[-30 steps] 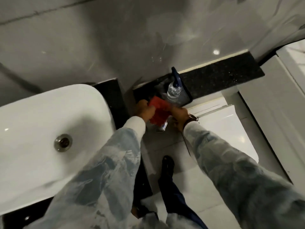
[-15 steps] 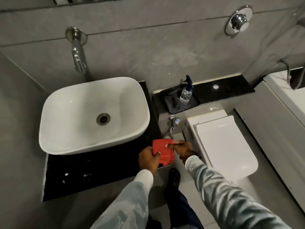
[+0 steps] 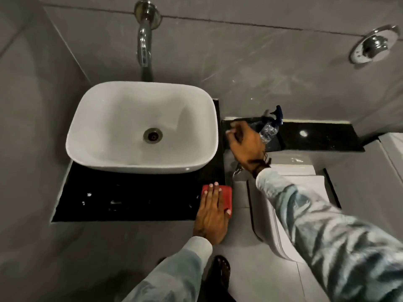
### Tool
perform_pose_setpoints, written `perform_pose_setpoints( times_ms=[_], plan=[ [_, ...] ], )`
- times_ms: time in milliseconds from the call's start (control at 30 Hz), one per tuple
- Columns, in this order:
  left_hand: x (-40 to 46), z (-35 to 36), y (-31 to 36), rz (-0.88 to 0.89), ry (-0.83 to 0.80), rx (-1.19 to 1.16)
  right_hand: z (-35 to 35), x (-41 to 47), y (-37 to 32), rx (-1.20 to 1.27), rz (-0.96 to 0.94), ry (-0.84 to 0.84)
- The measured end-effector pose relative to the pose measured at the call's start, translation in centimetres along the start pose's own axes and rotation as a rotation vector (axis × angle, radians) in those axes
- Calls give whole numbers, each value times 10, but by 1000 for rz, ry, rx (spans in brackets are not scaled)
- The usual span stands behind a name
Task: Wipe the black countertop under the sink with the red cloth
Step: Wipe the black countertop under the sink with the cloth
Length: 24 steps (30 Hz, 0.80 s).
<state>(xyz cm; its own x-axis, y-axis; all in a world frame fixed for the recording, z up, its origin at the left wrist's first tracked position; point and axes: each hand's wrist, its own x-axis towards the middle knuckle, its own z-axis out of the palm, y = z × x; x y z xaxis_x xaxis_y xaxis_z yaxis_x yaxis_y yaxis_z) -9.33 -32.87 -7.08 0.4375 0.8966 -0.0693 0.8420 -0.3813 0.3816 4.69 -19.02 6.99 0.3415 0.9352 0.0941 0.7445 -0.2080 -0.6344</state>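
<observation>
A folded red cloth [image 3: 224, 194] lies on the front right corner of the black countertop [image 3: 130, 197], which carries a white basin [image 3: 122, 127]. My left hand [image 3: 212, 214] rests flat on the cloth, fingers straight and pressing down. White specks dot the countertop left of the cloth. My right hand [image 3: 245, 147] hovers over the dark tray [image 3: 273, 143] on the black ledge to the right, fingers curled loosely and holding nothing, just beside a spray bottle [image 3: 270, 129].
A chrome tap [image 3: 144, 40] juts from the grey wall above the basin. A flush button [image 3: 374, 43] sits at upper right. The white toilet [image 3: 290, 188] stands below my right arm. My foot [image 3: 220, 273] is on the tiled floor.
My left hand has carried the cloth onto the countertop corner and flattened on it. My right hand let go of the cloth and moved up over the tray. The view tilted up.
</observation>
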Motion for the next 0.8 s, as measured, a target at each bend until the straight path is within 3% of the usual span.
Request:
perform_pose_setpoints(
  times_ms=[133,300,467,533,667,733,800],
  plan=[
    [-17,24,-5,129,-81,71,26,19,-26,-185,-344,-81],
    [-22,23,-7,169,7,69,76,8,-29,-113,-382,-232],
    [-24,9,-54,-196,49,42,97,6,-14,-311,-429,-304],
    [-47,3,-63,-242,29,43,99,7,-16,-356,-438,-336],
    [-72,13,-31,-61,-84,-37,102,9,-16,-426,-438,-343],
    [-55,23,-16,108,-84,-15,102,10,-16,-439,-436,-341],
    [-27,23,-8,153,-54,6,103,10,-17,-454,-435,-346]
  ],
)
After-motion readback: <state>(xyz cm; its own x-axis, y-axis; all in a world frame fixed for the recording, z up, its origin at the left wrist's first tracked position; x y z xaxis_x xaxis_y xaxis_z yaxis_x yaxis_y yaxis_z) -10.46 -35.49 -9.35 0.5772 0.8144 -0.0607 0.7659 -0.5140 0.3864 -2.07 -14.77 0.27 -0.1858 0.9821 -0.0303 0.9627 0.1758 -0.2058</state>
